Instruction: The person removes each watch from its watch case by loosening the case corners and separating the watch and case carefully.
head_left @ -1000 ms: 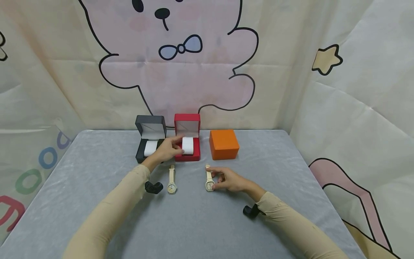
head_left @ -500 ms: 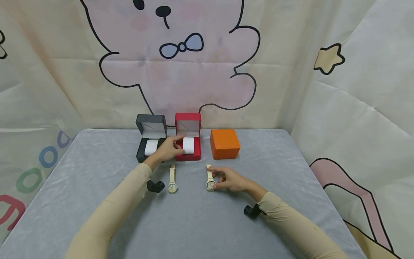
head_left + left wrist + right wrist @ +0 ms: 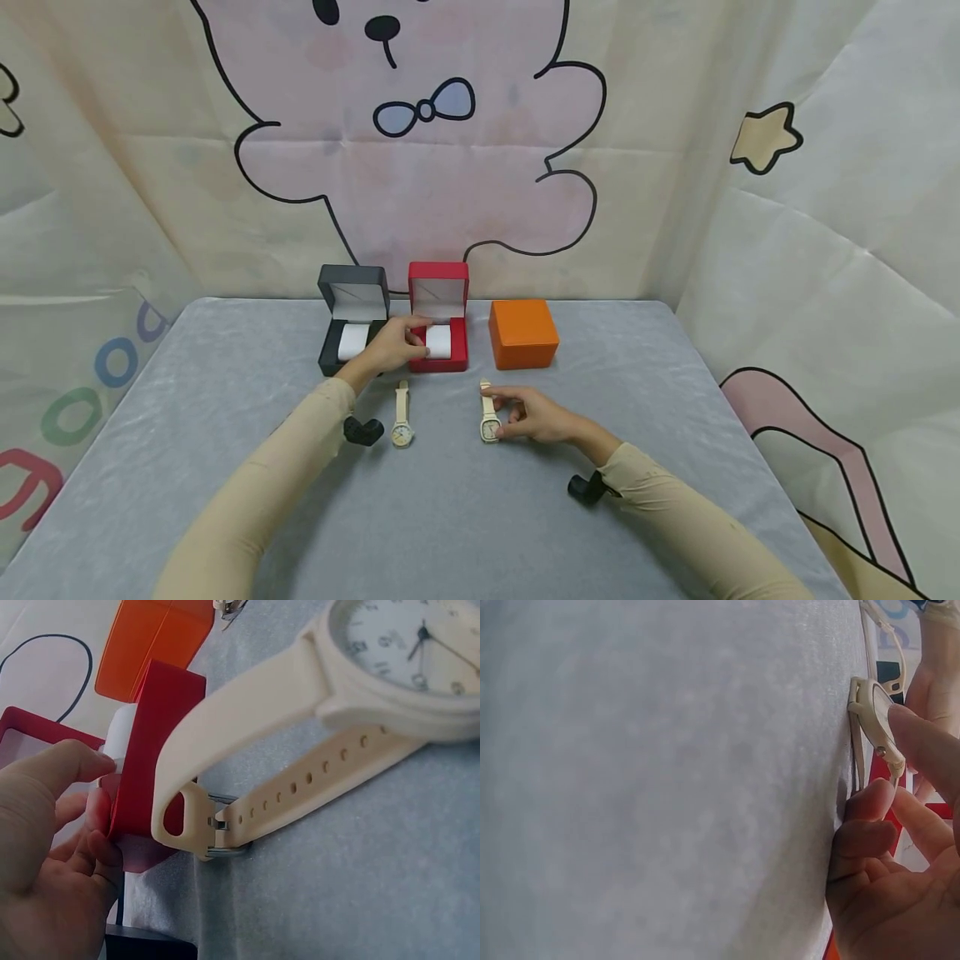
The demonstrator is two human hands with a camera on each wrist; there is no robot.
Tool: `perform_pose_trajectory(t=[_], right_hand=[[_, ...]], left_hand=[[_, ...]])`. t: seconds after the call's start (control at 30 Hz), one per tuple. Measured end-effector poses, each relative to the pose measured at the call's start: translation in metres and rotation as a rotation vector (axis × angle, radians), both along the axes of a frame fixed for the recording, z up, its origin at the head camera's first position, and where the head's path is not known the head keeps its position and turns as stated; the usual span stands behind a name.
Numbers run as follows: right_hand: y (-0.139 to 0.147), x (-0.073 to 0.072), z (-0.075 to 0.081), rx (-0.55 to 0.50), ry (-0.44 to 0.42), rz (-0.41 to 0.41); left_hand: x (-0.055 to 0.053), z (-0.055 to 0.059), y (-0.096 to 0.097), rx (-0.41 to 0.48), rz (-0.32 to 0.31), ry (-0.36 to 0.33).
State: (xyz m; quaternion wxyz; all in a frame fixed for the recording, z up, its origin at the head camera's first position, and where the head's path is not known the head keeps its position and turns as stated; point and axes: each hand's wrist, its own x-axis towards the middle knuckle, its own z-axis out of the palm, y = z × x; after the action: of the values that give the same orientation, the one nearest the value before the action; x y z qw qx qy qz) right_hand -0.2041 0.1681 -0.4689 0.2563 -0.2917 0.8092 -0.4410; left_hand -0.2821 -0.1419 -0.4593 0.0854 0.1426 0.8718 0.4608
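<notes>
My left hand (image 3: 390, 343) reaches into the open red watch box (image 3: 459, 343), thumb and index finger pinching the left end of its white cushion (image 3: 439, 342). The left wrist view shows that thumb against the cushion (image 3: 121, 735) behind the red wall, with the other fingers curled. A cream wristwatch (image 3: 490, 428) with a squarish case lies on the table under my right hand (image 3: 542, 418). Its thumb is on the case and its index finger on the far strap; the right wrist view shows the other fingers curled. Nearest my left forearm lies a cream round-faced wristwatch (image 3: 402, 435).
An open dark grey watch box (image 3: 351, 292) with a white cushion stands left of the red one, partly behind the left hand. To the right is a closed orange box (image 3: 523, 335). Grey cloth covers the table (image 3: 450, 517); a printed curtain (image 3: 645, 208) hangs behind.
</notes>
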Motion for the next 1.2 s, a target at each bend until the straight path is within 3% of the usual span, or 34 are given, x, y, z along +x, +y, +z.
perform_pose_trajectory(t=[0.57, 0.93, 1.2], right_hand=[[0.000, 0.000, 0.000, -0.021, -0.024, -0.002], [0.004, -0.002, -0.001, -0.055, -0.053, -0.024], [0.012, -0.001, 0.011, -0.016, 0.030, -0.109]], left_hand=[[0.002, 0.000, 0.003, -0.034, 0.026, -0.003], [0.005, 0.007, 0.003, -0.035, -0.020, 0.019], [0.013, 0.016, 0.006, 0.009, 0.043, 0.006]])
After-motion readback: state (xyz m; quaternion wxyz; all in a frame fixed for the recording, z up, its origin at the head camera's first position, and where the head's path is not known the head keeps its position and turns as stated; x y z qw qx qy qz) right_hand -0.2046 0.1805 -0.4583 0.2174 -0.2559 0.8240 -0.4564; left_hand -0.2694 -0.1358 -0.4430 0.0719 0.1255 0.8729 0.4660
